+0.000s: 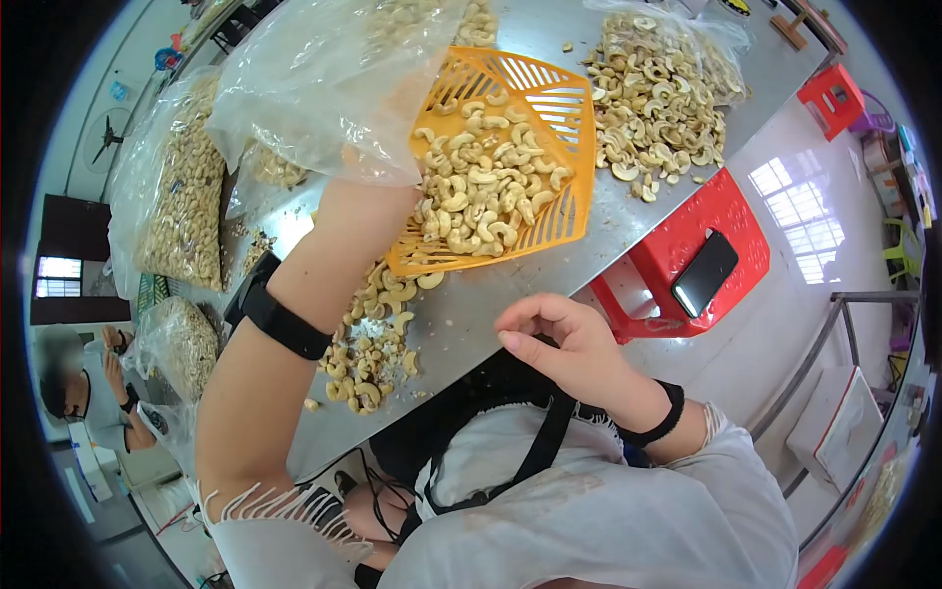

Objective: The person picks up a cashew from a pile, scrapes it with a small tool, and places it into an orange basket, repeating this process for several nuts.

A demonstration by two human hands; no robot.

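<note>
A worker's left hand reaches beneath a clear plastic bag at a metal counter, beside an orange slatted basket holding a heap of pale, curved cashews. The film covers the far part of that hand, so whether its fingers are spread or pinching something cannot be told; the heap lies just to the right of them, within the basket's walls. The right hand hangs below the basket at the counter's near edge, fingers loosely curled, the thumb close to the index finger and nothing visible between them. The basket and its cashews lie beyond those fingertips, up and to the left, apart from them.

Loose cashews and broken bits lie on the counter below the basket, near the left forearm, which wears a black watch; a black band circles the right wrist. A larger pile of nuts spreads across the counter to the right of the basket, partly under plastic. At left stand a tall filled bag and a smaller one, with a co-worker beyond, hands raised. A dark phone rests on a red stool beside the counter
</note>
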